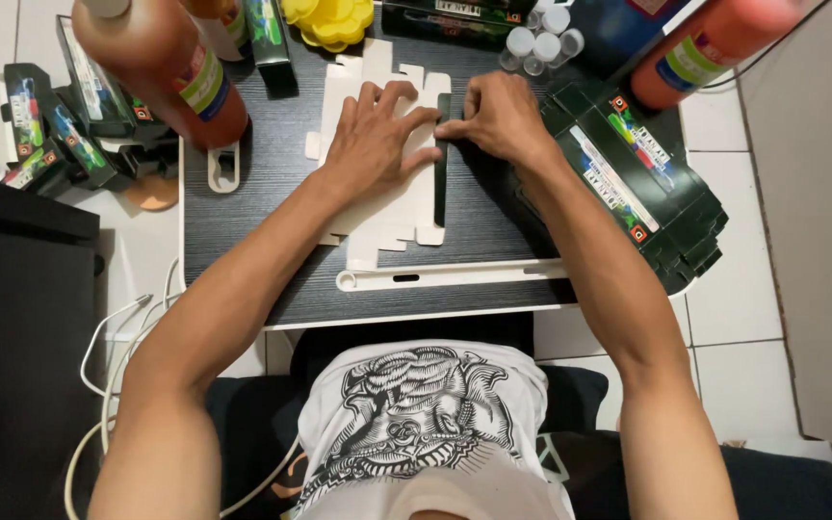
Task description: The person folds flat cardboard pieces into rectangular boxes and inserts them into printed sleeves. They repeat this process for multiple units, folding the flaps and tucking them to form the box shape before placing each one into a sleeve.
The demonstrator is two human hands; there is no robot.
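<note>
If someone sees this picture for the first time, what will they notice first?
Probably both hands at the centre of the dark table: the left hand lies flat on an unfolded white carton, and the right hand presses its folded dark flap. A stack of flat green cartons lies to the right.

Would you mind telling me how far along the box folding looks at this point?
Done: several folded dark boxes lie in a pile at the left. In hand: the left hand presses a flat carton blank, white side up, on the table, while the right hand creases its dark flap. Left: a stack of flat blanks waits at the right.
</note>
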